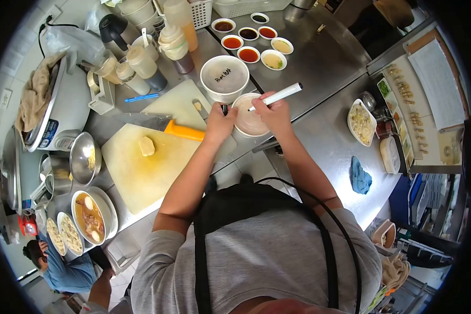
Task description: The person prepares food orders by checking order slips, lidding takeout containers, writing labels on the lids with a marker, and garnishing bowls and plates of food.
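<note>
My right hand [272, 112] grips a white marker [285, 95], its tip down at the pale lid of a round tub [250, 124]. At the tub's left side, my left hand [220, 124] is closed around a small black marker cap [225, 109] and appears to touch the rim. Just behind stands a larger white tub [225, 78] whose lid has black handwriting. Left of my hands, a knife [186, 131] with an orange handle lies across the cutting boards [133, 183], near a pale yellow block [147, 146].
Several sauce cups [248, 54] sit at the back of the steel counter. Squeeze bottles [141, 62] and a blue pen [141, 98] are at the left. A soup bowl [110, 214] stands front left. On the right are a rice bowl [362, 123] and a blue cloth [360, 175]. Other people are nearby.
</note>
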Motion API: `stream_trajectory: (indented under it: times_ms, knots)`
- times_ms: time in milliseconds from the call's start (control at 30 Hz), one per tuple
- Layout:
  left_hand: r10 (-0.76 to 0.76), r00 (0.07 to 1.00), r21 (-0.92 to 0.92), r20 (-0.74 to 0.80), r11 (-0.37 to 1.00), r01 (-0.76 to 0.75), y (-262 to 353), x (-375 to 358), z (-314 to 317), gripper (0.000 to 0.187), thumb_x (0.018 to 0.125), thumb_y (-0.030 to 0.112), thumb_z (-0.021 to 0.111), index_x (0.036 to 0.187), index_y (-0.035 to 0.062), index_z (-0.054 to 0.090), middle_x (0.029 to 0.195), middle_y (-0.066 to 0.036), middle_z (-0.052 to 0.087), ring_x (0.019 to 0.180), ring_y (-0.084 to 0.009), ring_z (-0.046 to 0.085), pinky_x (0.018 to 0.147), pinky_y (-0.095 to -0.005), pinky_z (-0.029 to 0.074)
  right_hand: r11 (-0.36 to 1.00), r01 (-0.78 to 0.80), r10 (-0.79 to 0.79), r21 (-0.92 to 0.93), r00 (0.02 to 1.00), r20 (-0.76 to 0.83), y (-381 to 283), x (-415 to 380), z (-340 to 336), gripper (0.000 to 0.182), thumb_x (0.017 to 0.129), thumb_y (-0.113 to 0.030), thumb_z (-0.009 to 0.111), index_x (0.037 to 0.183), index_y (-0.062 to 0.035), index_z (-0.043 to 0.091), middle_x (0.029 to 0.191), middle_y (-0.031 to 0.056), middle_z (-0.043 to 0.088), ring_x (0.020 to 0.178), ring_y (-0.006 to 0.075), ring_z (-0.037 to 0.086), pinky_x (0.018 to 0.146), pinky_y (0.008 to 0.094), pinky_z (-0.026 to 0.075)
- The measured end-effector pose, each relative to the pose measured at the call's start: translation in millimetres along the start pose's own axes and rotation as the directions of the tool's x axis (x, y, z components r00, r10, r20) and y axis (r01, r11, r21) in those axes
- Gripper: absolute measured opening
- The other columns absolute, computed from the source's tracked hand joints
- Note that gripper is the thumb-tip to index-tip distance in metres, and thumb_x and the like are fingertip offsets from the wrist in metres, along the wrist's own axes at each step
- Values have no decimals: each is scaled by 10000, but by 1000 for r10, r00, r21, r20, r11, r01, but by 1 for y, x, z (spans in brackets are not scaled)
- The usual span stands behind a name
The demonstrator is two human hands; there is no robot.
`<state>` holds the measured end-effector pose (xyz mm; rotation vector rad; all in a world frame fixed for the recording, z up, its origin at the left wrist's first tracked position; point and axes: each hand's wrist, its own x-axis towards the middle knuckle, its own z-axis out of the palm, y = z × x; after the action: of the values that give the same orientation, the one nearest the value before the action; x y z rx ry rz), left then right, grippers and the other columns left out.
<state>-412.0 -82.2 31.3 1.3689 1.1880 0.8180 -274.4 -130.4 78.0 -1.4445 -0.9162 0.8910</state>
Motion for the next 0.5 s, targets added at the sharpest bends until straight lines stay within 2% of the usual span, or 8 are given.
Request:
stream_trajectory:
  times_ms: [100,200,233,333,500]
  knots:
    - [-189,980,-80,58,978,193,21,-9,-3,273,714,200,595,794,-18,451,651,-62,504,599,-143,489,545,-272,402,999,27,-27,-24,999,-31,10,2,3,165,674,-132,632,730,-30,515,573,24,537,498,65,480,456,210,385]
    - [-23,1000,-50,16,998,24,7,-5,2,281,711,199,600,800,-18,446,653,-48,494,592,-135,474,537,-269,396,996,64,-64,-68,998,-4,19,7,5,146,687,-94,617,737,-38,492,592,23,528,475,52,455,420,189,354]
    - [-33,999,-53,25,998,35,6,-4,1,283,709,200,602,801,-17,446,652,-49,489,590,-134,468,536,-267,394,994,72,-71,-82,997,15,21,7,6,140,696,-74,609,741,-42,480,604,21,524,461,45,441,400,177,337]
    - [-61,997,-50,43,997,63,4,-3,0,288,703,203,607,800,-15,446,649,-52,480,585,-131,453,534,-264,388,976,92,-96,-195,995,-10,16,4,8,159,630,-120,620,710,-45,505,596,26,525,535,80,482,498,229,399]
    - [-32,999,-50,35,998,33,-2,-2,1,299,698,215,609,793,-15,443,641,-61,475,579,-137,448,531,-270,385,967,141,-131,-212,990,56,15,1,5,145,616,-103,605,687,-48,492,595,19,508,535,89,473,494,231,388]
